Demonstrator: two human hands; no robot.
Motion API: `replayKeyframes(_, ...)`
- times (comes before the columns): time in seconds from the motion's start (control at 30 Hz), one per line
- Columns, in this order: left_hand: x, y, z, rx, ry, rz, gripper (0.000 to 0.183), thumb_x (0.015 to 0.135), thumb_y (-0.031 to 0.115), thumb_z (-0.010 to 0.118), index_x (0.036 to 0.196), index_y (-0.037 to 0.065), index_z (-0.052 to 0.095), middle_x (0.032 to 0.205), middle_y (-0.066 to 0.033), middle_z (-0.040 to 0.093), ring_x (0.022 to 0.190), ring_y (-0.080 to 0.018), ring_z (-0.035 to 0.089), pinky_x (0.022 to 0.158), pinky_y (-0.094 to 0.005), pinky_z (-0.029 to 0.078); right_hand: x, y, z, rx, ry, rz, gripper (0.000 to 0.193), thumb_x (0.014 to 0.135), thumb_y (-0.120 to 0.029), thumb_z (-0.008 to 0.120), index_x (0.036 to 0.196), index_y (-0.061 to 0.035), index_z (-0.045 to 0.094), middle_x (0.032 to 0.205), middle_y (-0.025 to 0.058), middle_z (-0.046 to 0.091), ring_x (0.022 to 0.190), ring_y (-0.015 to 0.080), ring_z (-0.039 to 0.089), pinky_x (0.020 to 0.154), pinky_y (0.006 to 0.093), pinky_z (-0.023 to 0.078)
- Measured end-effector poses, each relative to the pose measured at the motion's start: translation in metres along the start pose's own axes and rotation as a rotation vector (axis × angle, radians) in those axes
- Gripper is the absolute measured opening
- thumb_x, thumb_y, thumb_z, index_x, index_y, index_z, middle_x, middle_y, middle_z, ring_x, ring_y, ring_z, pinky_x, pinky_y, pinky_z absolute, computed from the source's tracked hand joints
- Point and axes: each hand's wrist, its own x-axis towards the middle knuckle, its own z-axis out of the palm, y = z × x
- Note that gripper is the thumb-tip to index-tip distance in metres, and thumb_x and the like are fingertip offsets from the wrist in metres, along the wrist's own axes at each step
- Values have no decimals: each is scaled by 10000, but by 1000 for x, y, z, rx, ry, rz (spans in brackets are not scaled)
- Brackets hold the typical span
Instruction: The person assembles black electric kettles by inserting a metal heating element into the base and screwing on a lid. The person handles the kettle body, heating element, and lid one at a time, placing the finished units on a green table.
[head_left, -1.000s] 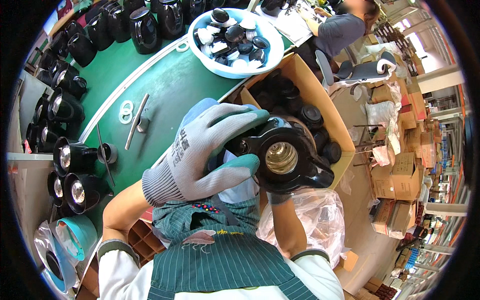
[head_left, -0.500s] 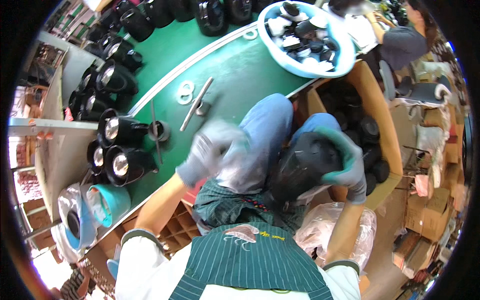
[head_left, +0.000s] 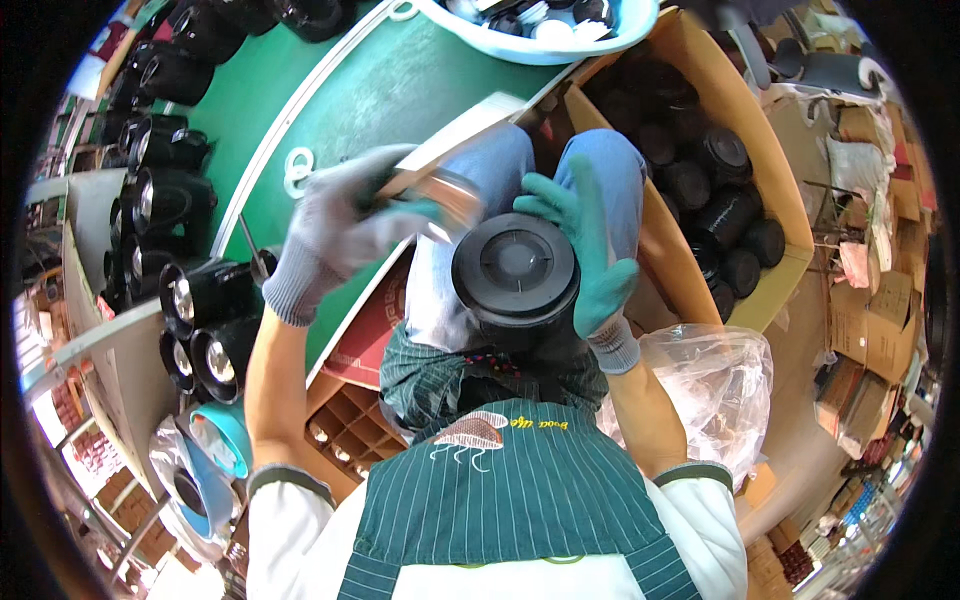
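Taking the clock from the black cylindrical vessel (head_left: 515, 265) with a ridged round top, held between the denim-clad thighs, a green-topped table (head_left: 370, 105) spreads from nine to eleven o'clock, its near edge running past the left knee. Between the vessel and the table is the gloved left hand (head_left: 345, 222), closed around something blurred: a shiny brownish piece (head_left: 450, 200) and a long pale bar (head_left: 468, 130) crossing above the left thigh; whether they are one object I cannot tell. The gloved right hand (head_left: 598, 265) is open at three o'clock, fingers spread close against the vessel; contact is unclear. A crumpled clear plastic bag (head_left: 705, 385) lies at four o'clock. A light blue plastic basin (head_left: 480, 42) at twelve holds black and white caps, cut off by the upper border. At two o'clock, just beside the right knee, a tan cardboard box (head_left: 752, 130) holds at least eight black round parts (head_left: 726, 150), others lost in shadow. A brown divided carton (head_left: 352, 425) at half past seven has small shiny things in a few cells. Two white rings (head_left: 296, 172) lie together at ten, a third at eleven. Three glossy black jugs (head_left: 215, 357) with silvery mouths cluster between eight and nine.
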Motion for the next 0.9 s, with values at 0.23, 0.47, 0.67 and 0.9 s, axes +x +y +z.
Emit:
replayKeyframes(0.23, -6, 61, 41, 407, -356, -13, 583, 835, 326, 788, 1337, 73, 635, 1023, -201, 728, 955, -366, 736, 864, -426, 576, -2, -19, 0, 535, 46, 232, 970, 1038, -731, 250, 1620, 44, 205, 1468, 310, 523, 1304, 393, 600, 1130, 490, 473)
replayKeyframes(0.47, -31, 126, 119, 846, -125, -370, 748, 932, 353, 713, 1482, -69, 432, 1247, -237, 635, 1073, -351, 695, 839, -437, 592, 65, 43, -19, 153, -249, -171, 593, 1112, -403, 455, 1484, 56, 497, 1408, 192, 627, 1154, 223, 699, 1011, 335, 550)
replayKeyframes(0.67, -34, 123, 136, 968, -93, -416, 671, 978, 396, 635, 1470, -33, 480, 1211, -170, 640, 874, -245, 704, 731, -347, 577, 59, 57, -28, 12, -332, -377, 478, 1063, -178, 584, 1493, 14, 505, 1433, 193, 616, 1194, 275, 674, 1035, 373, 536)
replayKeyframes(0.9, -28, 46, 80, 202, 158, -7, 488, 1024, 176, 416, 1448, -24, 553, 1081, -214, 754, 758, -251, 725, 772, -344, 565, -9, 5, -30, 742, -176, 177, 539, 1093, -396, 485, 1322, 74, 618, 839, 120, 689, 930, 279, 688, 1012, 396, 522)
